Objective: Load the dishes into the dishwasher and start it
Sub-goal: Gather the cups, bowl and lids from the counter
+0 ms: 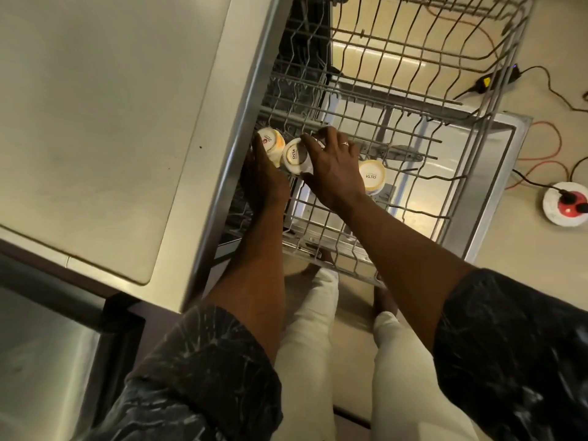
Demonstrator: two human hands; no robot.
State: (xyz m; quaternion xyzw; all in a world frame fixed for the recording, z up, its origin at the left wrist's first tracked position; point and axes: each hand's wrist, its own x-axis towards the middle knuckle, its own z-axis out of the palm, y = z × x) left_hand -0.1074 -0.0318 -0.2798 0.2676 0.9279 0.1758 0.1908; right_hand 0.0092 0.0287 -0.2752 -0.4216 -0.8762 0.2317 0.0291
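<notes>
Tabletop (95,122) fills the upper left of the frame, and the dishwasher's pulled-out wire rack (410,128) spans the centre and right. My right hand (334,167) is at the centre, with fingers and thumb wrapped round the middle cup (294,155), which is turned bottom-up. Just left of it, my left hand (264,176) curls its fingers round the left cup (270,144) at the rack's left edge. A third cup (372,176) sits upside down in the rack, right of my right hand.
</notes>
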